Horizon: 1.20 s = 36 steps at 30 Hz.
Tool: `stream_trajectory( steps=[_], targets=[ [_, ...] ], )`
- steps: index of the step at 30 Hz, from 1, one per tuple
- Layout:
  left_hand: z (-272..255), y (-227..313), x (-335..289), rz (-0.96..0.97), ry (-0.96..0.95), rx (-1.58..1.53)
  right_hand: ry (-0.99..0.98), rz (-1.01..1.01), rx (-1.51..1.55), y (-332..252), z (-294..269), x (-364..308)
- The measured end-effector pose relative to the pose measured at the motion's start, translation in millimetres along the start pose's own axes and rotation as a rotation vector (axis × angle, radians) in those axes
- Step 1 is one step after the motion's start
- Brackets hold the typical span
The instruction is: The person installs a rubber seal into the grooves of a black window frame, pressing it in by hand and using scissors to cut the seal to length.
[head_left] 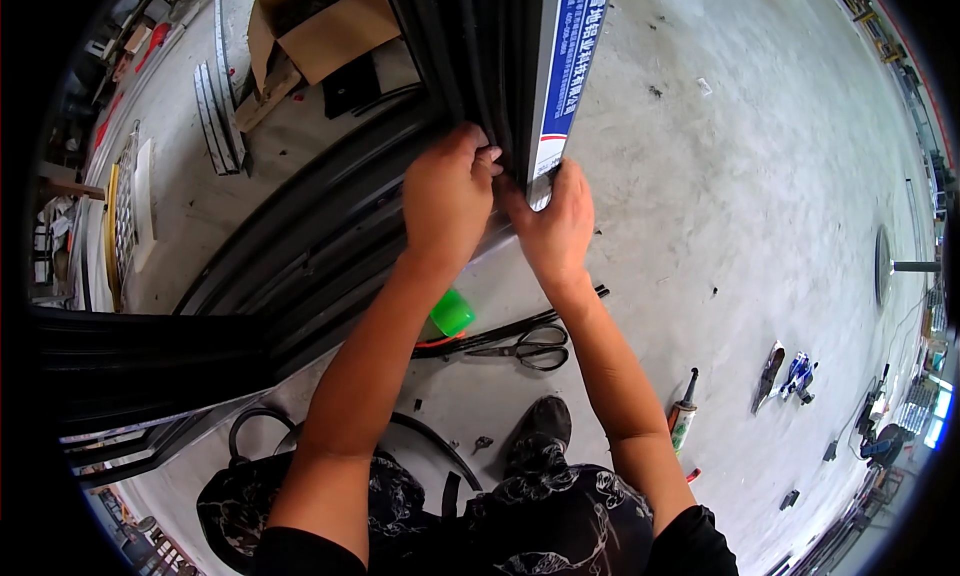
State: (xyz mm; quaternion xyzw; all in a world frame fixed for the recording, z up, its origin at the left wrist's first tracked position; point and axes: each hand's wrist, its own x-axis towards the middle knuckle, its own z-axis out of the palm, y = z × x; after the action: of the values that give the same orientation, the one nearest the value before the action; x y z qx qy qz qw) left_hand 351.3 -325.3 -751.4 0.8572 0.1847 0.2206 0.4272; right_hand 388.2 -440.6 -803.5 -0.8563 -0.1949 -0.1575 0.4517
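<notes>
A large dark frame of metal profiles [330, 226] stands before me, and both my hands meet at its near corner. My left hand [447, 198] has its thumb and fingers pinched together against the black grooved inner side; what lies between the fingertips is too small to make out. Just to its right, my right hand [558, 226] is wrapped round the silver outer edge of the frame, its thumb on the near side. Above that hand, a blue and white protective film [572, 66] covers the outer face.
Below the frame lie scissors [540, 348], black rubber strips [500, 330] and a green cylindrical thing [452, 314]. A sealant cartridge [682, 421] is on the floor to my right. An open cardboard box [340, 41] and metal strips [218, 121] are at the far left.
</notes>
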Motion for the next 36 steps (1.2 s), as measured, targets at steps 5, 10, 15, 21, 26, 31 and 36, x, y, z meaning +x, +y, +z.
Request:
stream_trajectory(
  steps=[5,10,15,21,26,31,36],
  targets=[
    [-2,-5,2,0.046,-0.052,-0.018,-0.075,0.043,-0.085,4,-3,6],
    [-3,-11,2,0.175,0.0,-0.059,-0.005,-0.028,-0.043,9,1,3],
    [3,-12,8,0.116,0.002,-0.071,-0.054,0.05,-0.082,14,6,-3],
    [1,-12,3,-0.037,-0.082,-0.144,-0.045,0.0,-0.054,18,7,-7],
    [1,-11,-2,-0.071,-0.082,-0.177,-0.102,0.05,-0.106,19,8,-5],
    [-5,-9,4,-0.069,-0.125,-0.216,-0.09,0.004,-0.022,16,4,-4],
    [-37,26,9,0.01,-0.022,-0.238,-0.024,-0.057,0.095,-16,-12,12]
  ],
)
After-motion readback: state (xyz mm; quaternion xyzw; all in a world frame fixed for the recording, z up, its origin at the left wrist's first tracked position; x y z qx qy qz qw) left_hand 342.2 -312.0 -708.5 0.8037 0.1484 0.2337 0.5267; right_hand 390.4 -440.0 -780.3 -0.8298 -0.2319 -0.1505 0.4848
